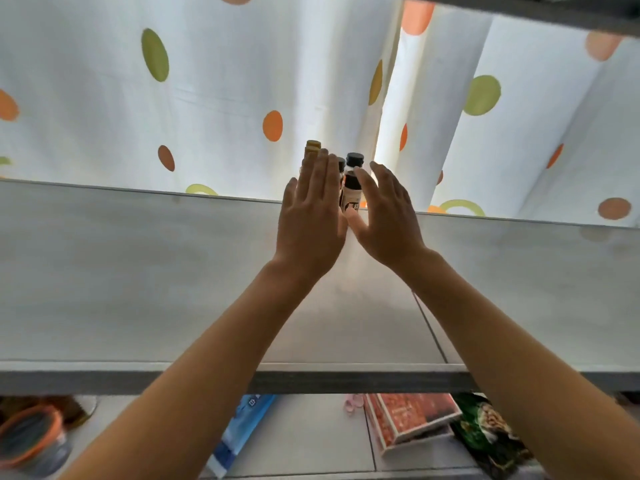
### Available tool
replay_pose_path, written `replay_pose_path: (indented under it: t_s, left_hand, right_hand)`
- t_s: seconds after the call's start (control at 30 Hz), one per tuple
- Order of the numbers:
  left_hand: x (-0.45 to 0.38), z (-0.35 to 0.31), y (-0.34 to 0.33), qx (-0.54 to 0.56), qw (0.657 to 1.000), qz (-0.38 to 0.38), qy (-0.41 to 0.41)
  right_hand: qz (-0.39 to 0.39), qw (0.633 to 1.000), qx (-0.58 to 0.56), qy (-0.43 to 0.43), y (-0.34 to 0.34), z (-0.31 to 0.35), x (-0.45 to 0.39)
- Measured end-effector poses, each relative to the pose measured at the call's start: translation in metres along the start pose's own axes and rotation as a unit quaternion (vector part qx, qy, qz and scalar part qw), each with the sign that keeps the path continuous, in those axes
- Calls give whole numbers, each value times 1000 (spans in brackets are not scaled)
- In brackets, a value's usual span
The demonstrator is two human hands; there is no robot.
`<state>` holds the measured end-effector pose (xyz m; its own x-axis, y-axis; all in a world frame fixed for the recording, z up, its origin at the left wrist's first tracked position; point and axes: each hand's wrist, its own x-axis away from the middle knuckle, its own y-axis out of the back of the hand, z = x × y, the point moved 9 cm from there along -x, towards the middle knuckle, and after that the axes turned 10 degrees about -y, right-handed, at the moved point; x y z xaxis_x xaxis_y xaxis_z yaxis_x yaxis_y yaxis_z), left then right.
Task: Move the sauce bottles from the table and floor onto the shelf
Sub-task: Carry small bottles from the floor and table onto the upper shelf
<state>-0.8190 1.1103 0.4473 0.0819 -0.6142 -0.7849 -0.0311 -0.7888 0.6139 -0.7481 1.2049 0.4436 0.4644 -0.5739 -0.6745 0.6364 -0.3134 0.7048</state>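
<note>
Shelf point(138, 271) back edge: sauce bottles point(351, 188) stand between both open hands point(346, 216)

left hand point(311, 216) hiding 2 bottles' bodies, yellow-capped bottle point(312, 147), third cap barely visible

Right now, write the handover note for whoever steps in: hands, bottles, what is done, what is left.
Left hand: open, straight fingers up against the bottles at the back of the shelf.
Right hand: open, beside the black-capped bottle; contact cannot be told.
Bottles: the black-capped one and a yellow-capped bottle stand upright together at the shelf's rear edge, before the dotted curtain. A third dark cap peeks between them.
Done: these bottles are on the shelf.
Left: table and floor are out of view, so check them for more bottles.
</note>
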Motion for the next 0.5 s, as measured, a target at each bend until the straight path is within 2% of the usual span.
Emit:
replay_pose_path:
  t_s: [0.27, 0.5]
  left_hand:
    - [47, -34, 27, -56, 997, 34, 29]
    - [108, -98, 42, -164, 980, 73, 87]
  right_hand:
    - [31, 998, -57, 19, 40, 11, 54]
    - [66, 981, -144, 108, 74, 20, 123]
